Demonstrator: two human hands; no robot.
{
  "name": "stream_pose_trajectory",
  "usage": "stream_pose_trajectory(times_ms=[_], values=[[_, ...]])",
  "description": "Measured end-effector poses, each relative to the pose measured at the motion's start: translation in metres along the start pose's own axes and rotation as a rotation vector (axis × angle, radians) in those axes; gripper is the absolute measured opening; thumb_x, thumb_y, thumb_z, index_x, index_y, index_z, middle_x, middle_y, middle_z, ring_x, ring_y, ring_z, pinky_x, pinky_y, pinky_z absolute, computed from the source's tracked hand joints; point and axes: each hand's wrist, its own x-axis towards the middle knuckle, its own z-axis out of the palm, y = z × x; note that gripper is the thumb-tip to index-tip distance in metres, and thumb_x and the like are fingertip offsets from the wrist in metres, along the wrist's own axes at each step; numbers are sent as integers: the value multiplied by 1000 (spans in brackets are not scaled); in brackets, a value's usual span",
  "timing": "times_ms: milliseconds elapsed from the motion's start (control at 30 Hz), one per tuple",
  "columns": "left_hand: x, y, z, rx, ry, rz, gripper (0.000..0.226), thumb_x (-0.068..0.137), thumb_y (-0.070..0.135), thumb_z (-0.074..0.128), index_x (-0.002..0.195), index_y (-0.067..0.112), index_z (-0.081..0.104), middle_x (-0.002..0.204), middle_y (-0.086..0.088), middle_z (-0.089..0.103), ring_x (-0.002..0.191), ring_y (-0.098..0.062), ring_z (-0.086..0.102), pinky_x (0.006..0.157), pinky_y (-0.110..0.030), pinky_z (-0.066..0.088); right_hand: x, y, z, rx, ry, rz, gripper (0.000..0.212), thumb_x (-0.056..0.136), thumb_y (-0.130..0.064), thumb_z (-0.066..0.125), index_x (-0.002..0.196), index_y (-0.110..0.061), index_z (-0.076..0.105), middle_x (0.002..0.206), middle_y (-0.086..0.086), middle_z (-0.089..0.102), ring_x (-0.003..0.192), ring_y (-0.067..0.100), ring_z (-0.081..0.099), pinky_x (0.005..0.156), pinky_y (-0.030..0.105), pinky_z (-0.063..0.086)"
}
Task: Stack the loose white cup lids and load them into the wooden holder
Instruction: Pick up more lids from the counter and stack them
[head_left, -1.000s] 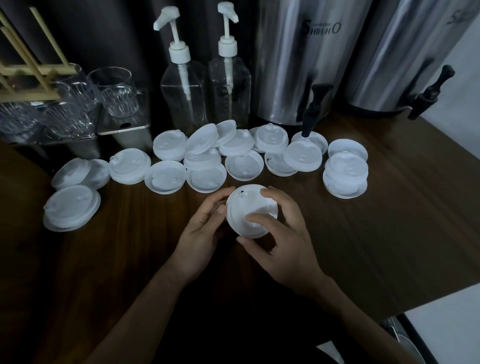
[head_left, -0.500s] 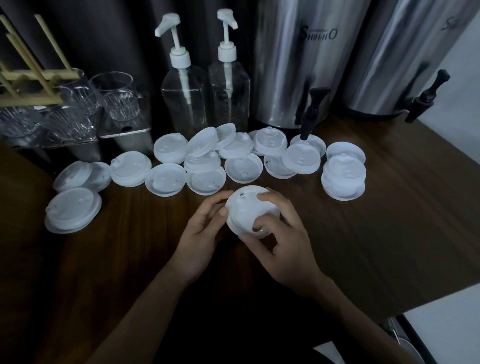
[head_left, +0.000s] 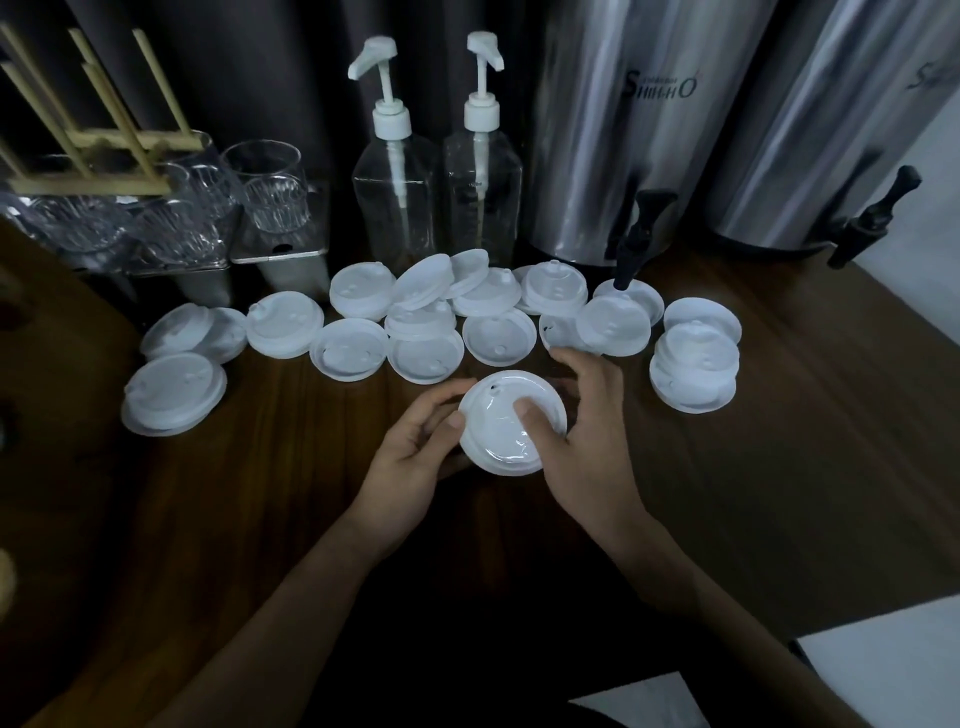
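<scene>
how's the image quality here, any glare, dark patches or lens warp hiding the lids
Head view: dim overall, the wooden counter sinking to near black at lower left, yet the white lids read clearly. Head view: bright glare streaks run down the steel urn. Head view: wide-angle warp leans the urn and the wooden holder outward; the held lid stack looks fairly sharp.

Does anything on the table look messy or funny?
Yes. The loose lids are jumbled: an upside-down lid sits in the front row, and a tilted lid leans on its neighbours. Nothing looks spilled or broken.
</scene>
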Motion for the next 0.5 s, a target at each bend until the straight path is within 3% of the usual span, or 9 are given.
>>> stream_pose_trajectory(times_ms=[67, 133, 267, 500], values=[[-5, 2, -1, 11, 16, 5, 36, 96, 24, 54, 131, 19, 61, 121, 1, 76, 116, -15, 71, 93, -33, 60, 5, -3, -3, 50, -126, 104, 34, 99, -29, 68, 133, -29, 61, 126, -18, 64, 116, -5, 60, 90, 10, 47], [-10, 4, -2, 26, 32, 13, 37, 96, 25, 54, 131, 19, 61, 122, 2, 76, 118, -16, 71, 92, -32, 60, 7, -5, -3, 83, -194, 151, 23, 102, -30, 64, 124, -25, 70, 109, -15, 75, 103, 1, 70, 82, 17, 53], [-20, 12, -3, 35, 63, 28, 37, 98, 25, 52, 134, 18, 60, 125, 1, 75, 120, -18, 70, 91, -30, 59, 7, -11, 0, 147, -215, 170, 18, 101, -29, 67, 117, -24, 72, 102, -14, 77, 97, 3, 72, 86, 30, 59], [-37, 46, -13, 171, 104, 66, 33, 110, 15, 44, 138, 16, 60, 125, 6, 73, 121, -14, 69, 88, -31, 61, 9, -37, 10, 202, -235, 138, 16, 98, -27, 70, 114, -27, 71, 103, -13, 76, 98, 3, 72, 84, 27, 58]])
